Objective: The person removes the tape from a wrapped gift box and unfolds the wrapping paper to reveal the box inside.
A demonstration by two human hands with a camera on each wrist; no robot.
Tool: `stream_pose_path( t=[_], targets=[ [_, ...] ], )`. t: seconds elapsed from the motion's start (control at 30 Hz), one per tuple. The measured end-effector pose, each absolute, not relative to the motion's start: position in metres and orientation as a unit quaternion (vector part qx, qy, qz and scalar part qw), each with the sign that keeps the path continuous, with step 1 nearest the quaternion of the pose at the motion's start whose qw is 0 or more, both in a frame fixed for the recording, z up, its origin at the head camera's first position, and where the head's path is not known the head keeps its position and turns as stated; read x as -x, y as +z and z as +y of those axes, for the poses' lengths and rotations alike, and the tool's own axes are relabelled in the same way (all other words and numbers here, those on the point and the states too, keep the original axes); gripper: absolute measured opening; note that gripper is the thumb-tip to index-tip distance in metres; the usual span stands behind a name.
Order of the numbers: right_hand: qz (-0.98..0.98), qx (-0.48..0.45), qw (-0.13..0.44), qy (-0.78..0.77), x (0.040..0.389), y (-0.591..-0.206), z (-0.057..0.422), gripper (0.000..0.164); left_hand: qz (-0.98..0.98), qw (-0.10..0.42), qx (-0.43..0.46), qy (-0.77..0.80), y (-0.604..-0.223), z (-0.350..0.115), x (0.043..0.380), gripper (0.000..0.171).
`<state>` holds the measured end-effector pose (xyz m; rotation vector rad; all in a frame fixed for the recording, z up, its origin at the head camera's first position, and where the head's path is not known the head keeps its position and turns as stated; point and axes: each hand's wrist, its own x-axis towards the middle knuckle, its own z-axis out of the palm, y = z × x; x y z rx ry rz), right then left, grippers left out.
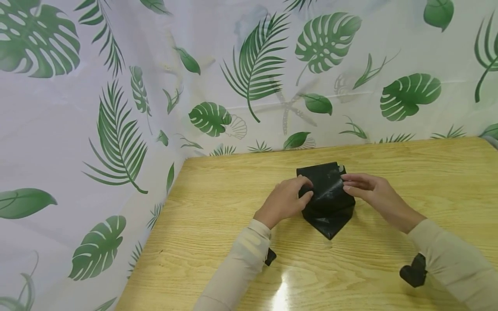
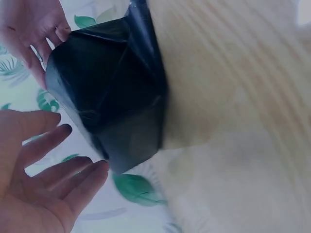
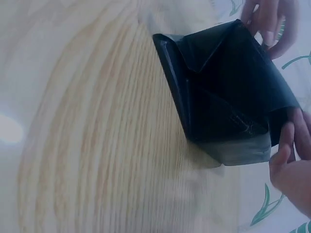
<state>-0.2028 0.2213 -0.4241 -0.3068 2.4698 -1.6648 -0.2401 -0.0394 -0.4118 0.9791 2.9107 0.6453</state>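
Note:
A box-like package (image 1: 328, 194) in shiny black wrapping stands on the wooden table, with a pointed fold facing me. In the left wrist view, creased folds cover the package (image 2: 116, 82). A loose flap (image 3: 278, 126) shows along its edge in the right wrist view. My left hand (image 1: 285, 198) is at the package's left side, thumb and fingers apart. The left wrist view shows that hand (image 2: 53, 170) with spread fingers close to the wrapping. At the right edge is my right hand (image 1: 373, 194), its fingers extended and fingertips touching the wrapping by the flap.
The wood-grain table (image 1: 218, 207) runs back to a white curtain (image 1: 272, 86) printed with green leaves. Another side of the curtain hangs along the table's left edge. Black pieces (image 1: 414, 271) sit at both wrists beneath the light sleeves.

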Motion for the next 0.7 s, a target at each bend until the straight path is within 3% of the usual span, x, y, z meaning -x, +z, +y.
stream_pose_path(
  t=[0.2,0.4,0.6,0.7],
  targets=[
    [0.799,0.128,0.070,-0.583,0.205,-0.420,0.214,0.051,0.911,-0.087,-0.375,0.150,-0.393,-0.036,0.232,0.031],
    [0.769,0.144,0.077,-0.619,0.208,-0.415,0.206,0.044,0.885,-0.080,-0.453,0.073,-0.381,-0.030,0.225,0.042],
    [0.756,0.148,0.092,-0.630,0.212,-0.412,0.199,0.041,0.896,-0.095,-0.434,0.007,-0.383,-0.027,0.224,0.040],
    [0.783,0.156,0.065,-0.599,0.212,-0.412,0.198,0.040,0.903,-0.098,-0.418,0.009,-0.383,-0.028,0.227,0.037]
  ],
)
